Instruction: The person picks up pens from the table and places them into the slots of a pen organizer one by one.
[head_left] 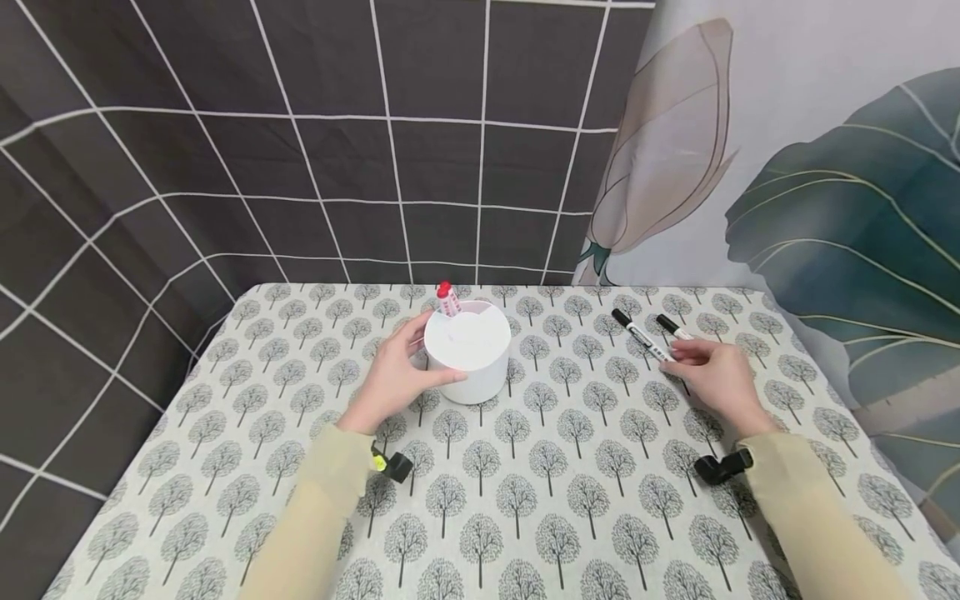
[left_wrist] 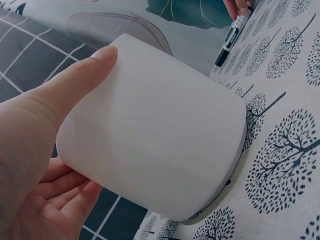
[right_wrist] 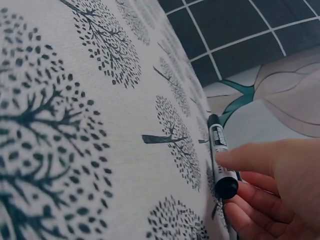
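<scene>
My left hand (head_left: 396, 375) grips the side of a white round container (head_left: 471, 375), thumb at the front and fingers behind; in the left wrist view the thumb lies on its smooth wall (left_wrist: 155, 125). Red-capped markers (head_left: 447, 298) poke up from the container's back left, their lower parts hidden. Over on the right, my right hand (head_left: 716, 379) pinches the near end of a white marker with a black cap (head_left: 637, 329). The right wrist view has the thumb against the marker's barrel (right_wrist: 218, 137) and the fingers on its far side. The marker lies at the cloth.
Another black-capped marker (head_left: 672, 326) lies just beyond the right hand, partly hidden by it. A tree-print cloth (head_left: 517, 500) covers the table. Behind stand a dark gridded curtain (head_left: 435, 158) and a floral curtain (head_left: 750, 167).
</scene>
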